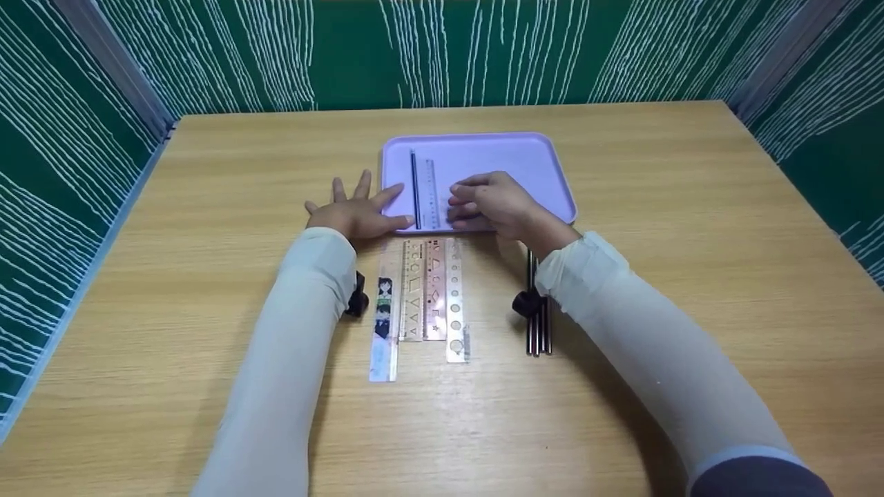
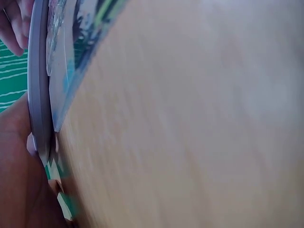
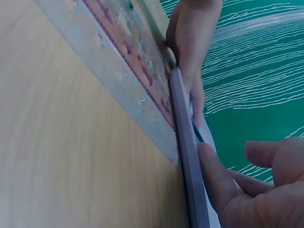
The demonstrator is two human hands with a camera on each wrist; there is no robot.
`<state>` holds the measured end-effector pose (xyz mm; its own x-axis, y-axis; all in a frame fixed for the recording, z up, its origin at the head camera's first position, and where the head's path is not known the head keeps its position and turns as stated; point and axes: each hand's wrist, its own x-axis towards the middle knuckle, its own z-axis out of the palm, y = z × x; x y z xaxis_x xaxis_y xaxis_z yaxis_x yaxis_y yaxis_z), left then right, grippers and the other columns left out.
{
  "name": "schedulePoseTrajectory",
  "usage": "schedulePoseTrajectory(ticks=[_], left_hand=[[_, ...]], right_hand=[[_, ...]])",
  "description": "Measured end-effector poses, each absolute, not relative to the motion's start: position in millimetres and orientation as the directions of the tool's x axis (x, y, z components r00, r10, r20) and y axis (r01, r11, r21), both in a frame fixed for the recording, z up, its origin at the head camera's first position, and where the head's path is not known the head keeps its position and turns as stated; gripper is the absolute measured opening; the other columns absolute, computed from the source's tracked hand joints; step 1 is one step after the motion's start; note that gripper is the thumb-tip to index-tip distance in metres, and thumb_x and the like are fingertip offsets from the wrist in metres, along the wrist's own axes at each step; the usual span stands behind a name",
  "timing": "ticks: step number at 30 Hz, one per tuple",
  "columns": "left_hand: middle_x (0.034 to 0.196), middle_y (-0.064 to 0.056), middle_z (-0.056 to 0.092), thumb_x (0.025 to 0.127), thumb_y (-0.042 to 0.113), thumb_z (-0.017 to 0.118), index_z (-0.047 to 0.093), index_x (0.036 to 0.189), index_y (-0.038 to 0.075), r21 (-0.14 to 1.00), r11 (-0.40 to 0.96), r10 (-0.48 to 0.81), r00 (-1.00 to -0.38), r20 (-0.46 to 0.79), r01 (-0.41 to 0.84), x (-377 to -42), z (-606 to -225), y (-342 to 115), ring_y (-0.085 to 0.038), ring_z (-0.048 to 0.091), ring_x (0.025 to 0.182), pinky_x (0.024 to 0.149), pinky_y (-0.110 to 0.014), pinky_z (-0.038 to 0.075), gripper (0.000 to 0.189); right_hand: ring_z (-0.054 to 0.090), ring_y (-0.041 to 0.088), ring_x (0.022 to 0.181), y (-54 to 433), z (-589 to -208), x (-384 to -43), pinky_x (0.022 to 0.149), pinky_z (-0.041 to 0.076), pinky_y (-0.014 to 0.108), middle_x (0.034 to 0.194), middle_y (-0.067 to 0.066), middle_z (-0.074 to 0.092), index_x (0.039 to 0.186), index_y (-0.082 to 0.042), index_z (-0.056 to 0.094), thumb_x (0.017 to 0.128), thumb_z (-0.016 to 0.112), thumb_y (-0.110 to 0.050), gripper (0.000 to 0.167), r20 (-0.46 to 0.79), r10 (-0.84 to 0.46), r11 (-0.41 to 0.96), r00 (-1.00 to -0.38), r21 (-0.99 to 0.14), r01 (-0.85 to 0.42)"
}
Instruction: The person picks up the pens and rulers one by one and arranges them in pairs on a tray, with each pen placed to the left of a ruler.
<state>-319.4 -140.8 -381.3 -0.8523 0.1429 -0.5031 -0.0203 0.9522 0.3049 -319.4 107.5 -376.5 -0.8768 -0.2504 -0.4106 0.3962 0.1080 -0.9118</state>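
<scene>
On the purple tray [image 1: 497, 148] a dark pencil [image 1: 415, 190] and a clear ruler [image 1: 431, 193] lie side by side. My left hand [image 1: 356, 214] rests spread over the tray's left edge, its thumb near the pencil's lower end. Over the tray, just right of the ruler, is my right hand [image 1: 494, 203], fingers loosely bent. In the right wrist view, thumb and fingers of the right hand [image 3: 266, 190] stand apart, with one fingertip at the tray's rim [image 3: 187, 156]. The left wrist view shows part of the left hand [image 2: 21, 175] beside the tray rim [image 2: 39, 85].
In front of the tray lie a picture ruler [image 1: 383, 345], a yellowish stencil ruler [image 1: 412, 293], a pink stencil ruler [image 1: 435, 293] and a clear ruler with round holes [image 1: 455, 310]. Several dark pencils [image 1: 539, 338] lie partly beneath my right wrist. Green, white-streaked panels [image 1: 359, 69] border the wooden table [image 1: 242, 159].
</scene>
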Motion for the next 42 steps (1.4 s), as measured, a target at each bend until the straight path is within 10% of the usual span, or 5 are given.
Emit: schedulePoseTrajectory(ticks=[42], left_hand=[[0.169, 0.005, -0.026, 0.086, 0.086, 0.044, 0.003, 0.155, 0.062, 0.341, 0.940, 0.165, -0.853, -0.496, -0.017, -317.8, -381.3, -142.2, -0.043, -0.034, 0.150, 0.107, -0.082, -0.021, 0.084]], right_hand=[[0.071, 0.030, 0.104, 213.8, -367.7, -246.3, 0.089, 0.062, 0.042, 0.131, 0.019, 0.046, 0.156, -0.002, 0.032, 0.104, 0.058, -0.019, 0.061, -0.300, -0.238, 0.244, -0.924, -0.939, 0.242]])
